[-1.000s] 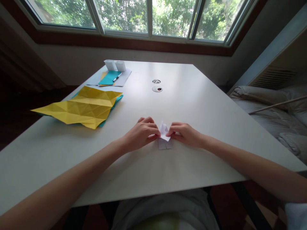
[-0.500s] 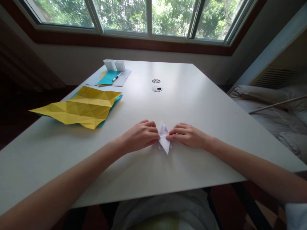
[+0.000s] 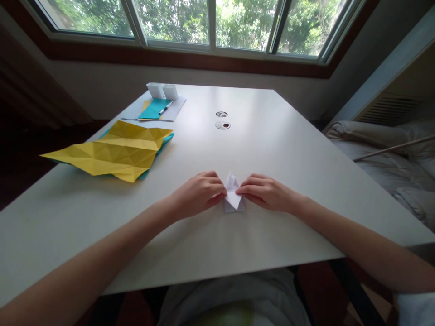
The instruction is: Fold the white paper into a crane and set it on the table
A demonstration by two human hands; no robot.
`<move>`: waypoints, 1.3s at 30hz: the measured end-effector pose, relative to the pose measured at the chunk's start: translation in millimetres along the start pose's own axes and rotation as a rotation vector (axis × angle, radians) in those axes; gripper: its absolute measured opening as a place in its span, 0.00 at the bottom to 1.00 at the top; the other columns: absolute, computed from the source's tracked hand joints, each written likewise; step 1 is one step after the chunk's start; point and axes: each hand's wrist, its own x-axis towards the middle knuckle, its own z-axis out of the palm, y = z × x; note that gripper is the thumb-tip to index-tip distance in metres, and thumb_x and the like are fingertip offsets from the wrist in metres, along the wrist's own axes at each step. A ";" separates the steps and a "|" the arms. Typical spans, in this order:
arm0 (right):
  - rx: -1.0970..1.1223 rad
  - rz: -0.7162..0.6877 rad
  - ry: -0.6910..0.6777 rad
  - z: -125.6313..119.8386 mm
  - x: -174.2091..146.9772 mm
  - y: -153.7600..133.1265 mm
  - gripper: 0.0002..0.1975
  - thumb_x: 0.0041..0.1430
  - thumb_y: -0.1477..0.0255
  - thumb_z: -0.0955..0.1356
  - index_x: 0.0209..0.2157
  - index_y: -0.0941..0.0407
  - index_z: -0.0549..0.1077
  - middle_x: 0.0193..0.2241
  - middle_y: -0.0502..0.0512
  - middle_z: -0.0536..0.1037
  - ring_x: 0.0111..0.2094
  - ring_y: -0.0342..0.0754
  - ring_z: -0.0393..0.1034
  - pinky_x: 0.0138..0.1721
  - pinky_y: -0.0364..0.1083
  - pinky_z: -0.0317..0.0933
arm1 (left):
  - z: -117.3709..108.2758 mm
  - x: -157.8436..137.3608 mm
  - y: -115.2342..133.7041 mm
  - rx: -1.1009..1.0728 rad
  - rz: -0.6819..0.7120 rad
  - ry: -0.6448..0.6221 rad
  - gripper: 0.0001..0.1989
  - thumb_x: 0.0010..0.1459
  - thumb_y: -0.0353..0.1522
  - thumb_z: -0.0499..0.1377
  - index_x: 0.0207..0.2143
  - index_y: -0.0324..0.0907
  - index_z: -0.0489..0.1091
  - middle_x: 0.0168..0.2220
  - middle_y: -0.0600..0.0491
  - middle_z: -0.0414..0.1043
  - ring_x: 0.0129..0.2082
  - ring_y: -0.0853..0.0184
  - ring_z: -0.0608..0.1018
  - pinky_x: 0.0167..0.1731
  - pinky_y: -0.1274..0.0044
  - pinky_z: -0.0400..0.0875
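Observation:
A small piece of folded white paper (image 3: 234, 199) lies on the white table in front of me. Its upper part stands up in a narrow peak, and a pointed flap faces me over a squarish base. My left hand (image 3: 204, 192) pinches its left edge with curled fingers. On the opposite side, the fingertips of my right hand (image 3: 263, 192) are closed on the right edge. Parts of both paper edges are hidden under the fingers.
A creased yellow sheet (image 3: 118, 151) rests over a teal one at the left. Behind it are a teal paper (image 3: 154, 109), a pen (image 3: 165, 108) and small white boxes (image 3: 170, 92). Two round inserts (image 3: 223, 125) sit in the table (image 3: 272, 145). Windows are beyond.
The paper's pointed flap, which reached past the base toward me, now looks shorter and ends about at the base's near edge. Both hands keep their hold with only slight shifts.

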 end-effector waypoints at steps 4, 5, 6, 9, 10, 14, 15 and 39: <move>0.173 0.159 0.010 0.7 3.1 -0.3 0.10 0.60 0.73 0.62 0.41 0.57 0.72 0.35 0.57 0.75 0.38 0.45 0.67 0.40 0.44 0.63 | 0.8 1.1 -0.4 -0.123 -0.105 0.046 0.09 0.55 0.28 0.53 0.33 0.41 0.72 0.31 0.51 0.74 0.34 0.66 0.72 0.36 0.76 0.66; 0.184 0.185 0.011 1.2 3.8 0.1 0.09 0.59 0.73 0.63 0.40 0.56 0.72 0.35 0.57 0.75 0.38 0.45 0.67 0.40 0.44 0.63 | 0.9 1.5 -0.1 -0.137 -0.119 0.052 0.08 0.54 0.28 0.53 0.33 0.41 0.72 0.31 0.51 0.74 0.34 0.67 0.72 0.36 0.76 0.66; 0.188 0.204 0.012 1.6 4.3 0.5 0.08 0.58 0.73 0.64 0.38 0.56 0.73 0.34 0.57 0.75 0.38 0.46 0.67 0.39 0.44 0.62 | 1.2 1.8 0.2 -0.148 -0.132 0.055 0.08 0.54 0.28 0.54 0.33 0.41 0.72 0.31 0.52 0.74 0.33 0.67 0.72 0.36 0.76 0.66; 0.204 0.262 0.010 2.3 6.1 0.5 0.05 0.55 0.74 0.66 0.33 0.57 0.73 0.31 0.55 0.74 0.35 0.45 0.67 0.37 0.42 0.62 | 2.9 2.2 -0.3 -0.181 -0.177 0.062 0.07 0.52 0.28 0.55 0.32 0.41 0.73 0.30 0.52 0.74 0.32 0.67 0.72 0.36 0.77 0.66; 0.218 0.290 0.007 2.2 6.9 0.0 0.04 0.54 0.74 0.66 0.32 0.57 0.73 0.30 0.55 0.74 0.34 0.44 0.67 0.36 0.42 0.61 | 3.7 2.2 -0.9 -0.194 -0.195 0.062 0.07 0.52 0.28 0.55 0.31 0.41 0.73 0.30 0.52 0.74 0.32 0.67 0.72 0.35 0.77 0.66; 0.286 0.436 -0.025 0.0 10.7 -3.8 0.03 0.52 0.74 0.67 0.30 0.56 0.74 0.28 0.52 0.74 0.29 0.41 0.66 0.32 0.40 0.60 | 6.0 3.3 -2.4 -0.243 -0.272 0.056 0.07 0.50 0.28 0.56 0.29 0.42 0.74 0.29 0.53 0.74 0.32 0.68 0.73 0.34 0.78 0.66; 0.300 0.472 -0.038 -0.6 11.7 -4.6 0.03 0.51 0.74 0.67 0.30 0.56 0.74 0.27 0.51 0.74 0.27 0.41 0.65 0.30 0.40 0.59 | 6.1 4.0 -2.1 -0.249 -0.294 0.052 0.07 0.50 0.28 0.56 0.28 0.42 0.74 0.28 0.53 0.74 0.31 0.68 0.73 0.33 0.79 0.65; 0.188 0.350 0.071 8.9 7.4 -4.2 0.02 0.51 0.77 0.66 0.26 0.57 0.70 0.24 0.50 0.72 0.29 0.42 0.64 0.32 0.41 0.56 | 8.6 2.4 1.2 0.007 -0.128 -0.020 0.07 0.58 0.29 0.51 0.31 0.40 0.67 0.32 0.51 0.71 0.36 0.65 0.69 0.36 0.75 0.61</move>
